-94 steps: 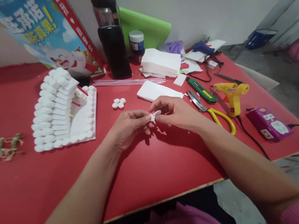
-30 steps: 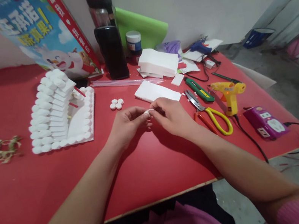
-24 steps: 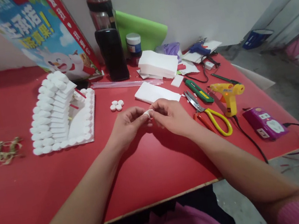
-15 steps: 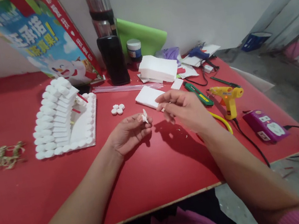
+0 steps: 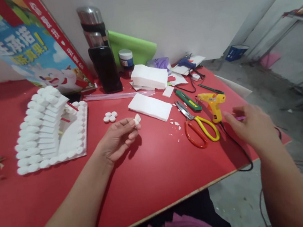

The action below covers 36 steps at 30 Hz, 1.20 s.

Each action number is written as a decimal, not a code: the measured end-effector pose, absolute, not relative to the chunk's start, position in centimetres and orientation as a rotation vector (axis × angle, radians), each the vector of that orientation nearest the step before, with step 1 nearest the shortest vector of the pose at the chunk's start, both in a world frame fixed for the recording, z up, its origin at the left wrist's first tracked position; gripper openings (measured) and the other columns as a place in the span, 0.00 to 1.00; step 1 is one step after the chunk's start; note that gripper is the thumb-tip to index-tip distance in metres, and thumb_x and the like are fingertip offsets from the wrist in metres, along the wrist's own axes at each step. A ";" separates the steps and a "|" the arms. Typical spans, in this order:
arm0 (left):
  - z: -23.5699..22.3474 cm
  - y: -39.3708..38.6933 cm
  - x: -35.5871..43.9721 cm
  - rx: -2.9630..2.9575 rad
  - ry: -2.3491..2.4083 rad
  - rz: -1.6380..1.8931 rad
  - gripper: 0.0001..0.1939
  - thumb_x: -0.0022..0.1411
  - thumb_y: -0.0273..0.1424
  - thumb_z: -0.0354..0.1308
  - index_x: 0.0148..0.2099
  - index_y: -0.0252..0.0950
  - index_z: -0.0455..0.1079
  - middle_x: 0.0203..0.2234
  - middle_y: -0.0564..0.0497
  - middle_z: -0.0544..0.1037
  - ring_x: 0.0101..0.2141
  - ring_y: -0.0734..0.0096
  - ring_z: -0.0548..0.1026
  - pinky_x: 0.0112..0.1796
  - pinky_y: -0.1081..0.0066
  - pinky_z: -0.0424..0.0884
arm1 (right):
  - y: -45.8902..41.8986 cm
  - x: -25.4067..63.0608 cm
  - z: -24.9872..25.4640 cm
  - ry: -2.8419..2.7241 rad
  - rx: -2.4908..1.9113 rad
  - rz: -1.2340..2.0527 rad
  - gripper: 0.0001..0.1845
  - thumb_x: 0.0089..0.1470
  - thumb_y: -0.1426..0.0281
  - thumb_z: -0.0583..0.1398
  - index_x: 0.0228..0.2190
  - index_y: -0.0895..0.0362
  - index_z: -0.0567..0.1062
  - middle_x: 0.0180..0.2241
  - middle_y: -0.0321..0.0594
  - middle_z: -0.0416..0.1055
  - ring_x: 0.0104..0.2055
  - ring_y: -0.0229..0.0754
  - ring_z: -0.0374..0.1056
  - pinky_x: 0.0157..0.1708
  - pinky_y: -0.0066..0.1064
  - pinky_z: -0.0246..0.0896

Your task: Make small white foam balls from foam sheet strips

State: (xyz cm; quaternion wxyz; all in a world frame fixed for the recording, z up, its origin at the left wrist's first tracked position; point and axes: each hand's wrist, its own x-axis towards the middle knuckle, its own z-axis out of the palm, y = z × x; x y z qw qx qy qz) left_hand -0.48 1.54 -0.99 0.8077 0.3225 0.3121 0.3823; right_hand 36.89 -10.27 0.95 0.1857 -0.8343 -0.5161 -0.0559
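My left hand (image 5: 120,136) is closed in a pinch on a small white piece (image 5: 137,119), which looks folded or pointed. My right hand (image 5: 252,127) is at the right side of the table, thumb and fingers apart, over a purple power socket box (image 5: 240,117) that it mostly hides. Just left of that hand, a yellow hot glue gun (image 5: 214,107) stands with its cord running down to the table edge. Scissors (image 5: 197,127) with red and yellow handles lie between my hands. Several round white pieces (image 5: 110,117) are beyond my left hand.
A white model with steps (image 5: 45,132) stands at left. Folded white paper (image 5: 150,107), a green utility knife (image 5: 188,100) and paper scraps (image 5: 175,123) lie mid-table. Behind are a phone (image 5: 105,70), a thermos (image 5: 90,18), a jar (image 5: 126,58) and a printed box (image 5: 32,52).
My right hand has moved right, from near the left hand to the socket box, uncovering the scissors. My left hand still holds the white piece. The view has turned right.
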 end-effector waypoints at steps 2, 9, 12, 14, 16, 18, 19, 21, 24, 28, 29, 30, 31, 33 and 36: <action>-0.8 1.3 -0.3 0.700 0.699 0.791 0.17 0.47 0.30 0.81 0.31 0.26 0.77 0.25 0.50 0.77 0.18 0.87 0.64 0.15 0.87 0.58 | -8.7 37.9 0.1 -1.462 -2.291 0.113 0.25 0.60 0.54 0.61 0.46 0.62 0.79 0.44 0.59 0.80 0.43 0.56 0.77 0.41 0.42 0.65; -0.9 1.2 -0.5 0.740 0.715 0.848 0.18 0.45 0.31 0.82 0.30 0.27 0.77 0.25 0.50 0.78 0.18 0.87 0.65 0.16 0.86 0.59 | -4.3 37.6 -1.8 -1.083 -2.309 0.374 0.16 0.47 0.58 0.69 0.21 0.57 0.74 0.19 0.39 0.68 0.24 0.44 0.65 0.25 0.34 0.54; -1.2 1.7 -0.8 0.688 0.699 0.920 0.19 0.43 0.31 0.82 0.30 0.27 0.77 0.25 0.50 0.78 0.19 0.87 0.64 0.16 0.87 0.59 | -4.5 35.9 -1.1 -0.873 -1.953 0.376 0.13 0.43 0.61 0.68 0.26 0.59 0.77 0.22 0.38 0.69 0.24 0.40 0.61 0.23 0.33 0.54; -1.3 1.9 -0.9 0.622 0.700 0.960 0.17 0.44 0.29 0.81 0.29 0.26 0.76 0.25 0.49 0.78 0.19 0.88 0.64 0.16 0.87 0.59 | -4.9 33.6 0.6 -0.886 -1.774 0.408 0.17 0.47 0.59 0.65 0.35 0.58 0.78 0.30 0.39 0.75 0.26 0.38 0.62 0.23 0.31 0.56; -1.4 2.2 -0.9 0.539 0.734 0.963 0.13 0.46 0.24 0.78 0.29 0.26 0.76 0.25 0.48 0.78 0.19 0.88 0.64 0.15 0.88 0.58 | -5.2 30.4 2.9 -0.917 -1.476 0.536 0.14 0.45 0.62 0.70 0.33 0.58 0.79 0.30 0.38 0.74 0.25 0.36 0.62 0.23 0.29 0.54; -1.4 2.3 -0.9 0.501 0.758 0.971 0.11 0.48 0.21 0.76 0.29 0.27 0.75 0.24 0.48 0.78 0.19 0.88 0.64 0.16 0.88 0.57 | -5.3 27.0 4.8 -1.041 -1.366 0.800 0.11 0.54 0.63 0.68 0.34 0.59 0.80 0.26 0.38 0.71 0.24 0.36 0.62 0.23 0.30 0.53; -1.4 2.3 -1.0 0.503 0.766 0.980 0.11 0.48 0.21 0.76 0.29 0.27 0.75 0.24 0.48 0.78 0.19 0.88 0.64 0.16 0.88 0.57 | -5.2 25.4 5.3 -1.129 -1.299 0.928 0.10 0.58 0.64 0.66 0.33 0.59 0.80 0.24 0.37 0.70 0.24 0.36 0.61 0.23 0.31 0.53; -1.5 2.3 -1.0 0.548 0.774 1.007 0.13 0.47 0.23 0.77 0.29 0.27 0.75 0.24 0.48 0.78 0.19 0.88 0.64 0.16 0.88 0.58 | -4.9 22.7 5.2 -1.257 -1.206 1.067 0.11 0.62 0.64 0.65 0.30 0.58 0.77 0.22 0.36 0.67 0.25 0.37 0.61 0.26 0.32 0.54; -1.7 2.4 -1.1 0.642 0.787 1.046 0.15 0.45 0.27 0.79 0.29 0.27 0.75 0.23 0.49 0.78 0.18 0.87 0.65 0.16 0.86 0.58 | -4.5 20.6 3.1 -1.353 -1.093 1.194 0.19 0.64 0.62 0.64 0.23 0.56 0.71 0.22 0.35 0.65 0.25 0.37 0.60 0.26 0.33 0.53; -1.8 2.5 -1.1 0.767 0.838 1.103 0.16 0.45 0.31 0.80 0.31 0.29 0.77 0.24 0.50 0.79 0.18 0.84 0.68 0.18 0.83 0.62 | -4.5 20.8 0.5 -1.423 -1.102 1.228 0.24 0.65 0.60 0.62 0.20 0.55 0.67 0.21 0.35 0.63 0.24 0.37 0.59 0.26 0.33 0.52; -1.9 2.5 -1.1 0.800 0.855 1.124 0.17 0.45 0.31 0.80 0.32 0.30 0.77 0.24 0.50 0.80 0.18 0.83 0.69 0.19 0.82 0.64 | -4.5 21.0 0.3 -1.442 -1.111 1.232 0.24 0.65 0.61 0.62 0.20 0.55 0.67 0.20 0.35 0.63 0.24 0.37 0.59 0.26 0.33 0.52; -1.9 2.5 -1.0 0.832 0.869 1.144 0.17 0.44 0.32 0.80 0.32 0.30 0.78 0.24 0.50 0.80 0.18 0.82 0.70 0.19 0.81 0.66 | -4.5 21.2 0.1 -1.459 -1.121 1.241 0.23 0.65 0.61 0.62 0.20 0.55 0.67 0.20 0.35 0.63 0.24 0.37 0.59 0.26 0.32 0.52; -1.9 2.4 -1.0 0.864 0.882 1.163 0.17 0.44 0.32 0.80 0.33 0.31 0.78 0.24 0.50 0.80 0.18 0.82 0.70 0.20 0.79 0.67 | -4.5 21.4 0.0 -1.472 -1.134 1.252 0.24 0.65 0.60 0.62 0.20 0.55 0.67 0.20 0.35 0.63 0.24 0.37 0.59 0.26 0.32 0.52; -1.8 2.3 -1.0 0.919 0.907 1.198 0.17 0.46 0.33 0.80 0.35 0.32 0.79 0.24 0.51 0.81 0.17 0.81 0.71 0.21 0.78 0.69 | -4.4 21.6 -0.1 -1.494 -1.166 1.276 0.24 0.65 0.59 0.62 0.20 0.55 0.67 0.20 0.35 0.62 0.24 0.37 0.58 0.25 0.32 0.51; -1.9 2.1 -1.2 0.993 0.933 1.223 0.15 0.49 0.33 0.78 0.36 0.32 0.80 0.25 0.50 0.82 0.17 0.79 0.72 0.21 0.76 0.71 | -4.1 21.7 -0.2 -1.526 -1.201 1.267 0.24 0.65 0.59 0.61 0.20 0.55 0.66 0.19 0.34 0.61 0.23 0.36 0.57 0.24 0.32 0.50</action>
